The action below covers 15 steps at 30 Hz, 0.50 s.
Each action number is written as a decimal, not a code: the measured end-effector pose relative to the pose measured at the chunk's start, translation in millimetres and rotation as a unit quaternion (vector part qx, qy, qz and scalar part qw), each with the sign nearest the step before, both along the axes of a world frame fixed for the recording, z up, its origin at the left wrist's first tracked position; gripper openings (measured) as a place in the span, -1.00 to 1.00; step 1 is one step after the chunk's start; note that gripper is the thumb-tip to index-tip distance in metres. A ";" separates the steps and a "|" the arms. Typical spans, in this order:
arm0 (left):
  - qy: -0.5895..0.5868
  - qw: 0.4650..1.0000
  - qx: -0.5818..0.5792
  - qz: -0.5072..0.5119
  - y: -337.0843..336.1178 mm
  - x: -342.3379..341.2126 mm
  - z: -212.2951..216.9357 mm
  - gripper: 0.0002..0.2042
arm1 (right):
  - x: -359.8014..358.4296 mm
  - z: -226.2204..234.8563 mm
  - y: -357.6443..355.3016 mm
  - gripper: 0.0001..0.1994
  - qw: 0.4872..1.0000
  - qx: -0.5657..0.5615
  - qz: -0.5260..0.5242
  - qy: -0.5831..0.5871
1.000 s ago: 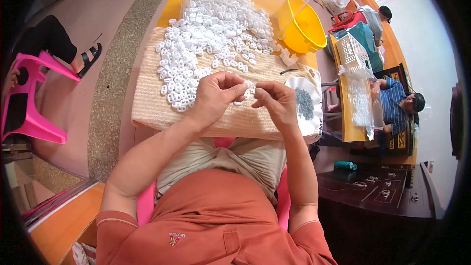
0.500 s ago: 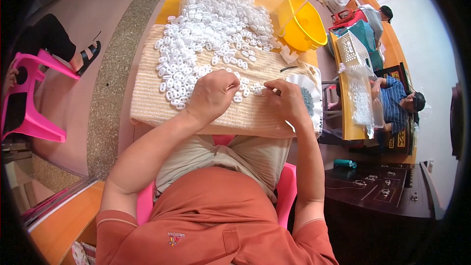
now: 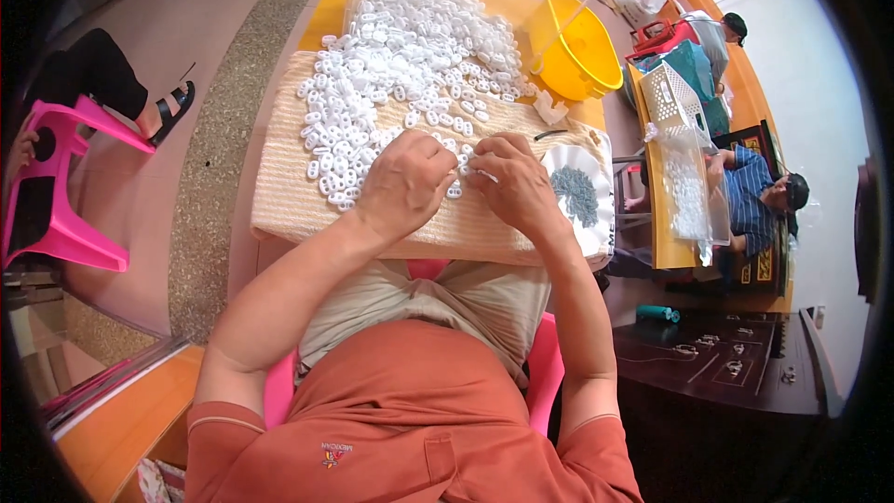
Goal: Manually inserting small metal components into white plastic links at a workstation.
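Observation:
My left hand [image 3: 407,179] is closed at the near edge of a heap of small white oval plastic pieces with two holes [image 3: 419,51]. Its thumb and fingertips are pinched; what lies between them is hidden. Just to its right, my right hand [image 3: 515,179] is also pinched, fingertips bent down over a few loose white pieces. Anything held in it is too small to make out. Both hands are over a striped beige towel [image 3: 307,214]. Beyond my right hand, a white dish [image 3: 562,156] holds a pile of tiny grey-blue parts [image 3: 577,197].
A yellow basin [image 3: 582,56] stands at the far right of the table, beside a clear plastic bin. Crumpled paper [image 3: 550,109] and a short dark strip [image 3: 550,134] lie near the dish. At left is a pink chair [image 3: 79,224] with someone's leg; at right a person sits behind another table.
My right hand has moved left from beside the dish to close by my left hand, uncovering more of the grey-blue parts. The left hand has stayed nearly in place.

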State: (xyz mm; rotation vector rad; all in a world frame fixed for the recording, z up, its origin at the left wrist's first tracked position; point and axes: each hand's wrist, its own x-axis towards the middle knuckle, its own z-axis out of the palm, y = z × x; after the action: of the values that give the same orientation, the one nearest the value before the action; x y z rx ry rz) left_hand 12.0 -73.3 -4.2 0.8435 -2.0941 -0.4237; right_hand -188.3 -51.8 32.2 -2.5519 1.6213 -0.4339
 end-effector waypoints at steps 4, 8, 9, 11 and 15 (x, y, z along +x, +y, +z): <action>-0.015 1.000 -0.006 -0.026 0.1 6.2 9.1 -0.72 | 5.6 -2.4 -3.9 -0.85 1.000 -0.006 0.001 -0.010; -0.080 0.996 -0.012 -0.023 0.6 5.4 11.0 -0.62 | 7.9 -5.5 -9.1 -0.86 0.999 -0.013 0.026 -0.027; -0.080 0.996 -0.012 -0.022 0.3 5.8 8.8 -0.62 | 8.4 -5.7 -9.6 -0.86 0.999 -0.017 0.030 -0.032; -0.070 0.997 -0.011 -0.008 -1.0 6.1 2.2 -0.66 | 7.2 -5.9 -8.8 -0.86 0.999 -0.006 0.020 -0.050; -0.083 0.996 -0.008 -0.013 -1.9 5.8 3.0 -0.70 | -1.5 -6.8 -5.6 -0.85 0.998 -0.004 -0.001 -0.061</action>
State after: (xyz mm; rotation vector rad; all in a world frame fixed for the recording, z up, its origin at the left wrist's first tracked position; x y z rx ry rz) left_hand 17.7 -75.2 -1.2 0.8676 -2.2599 -0.3603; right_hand -189.8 -57.4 25.3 -2.4760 1.5847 -0.5845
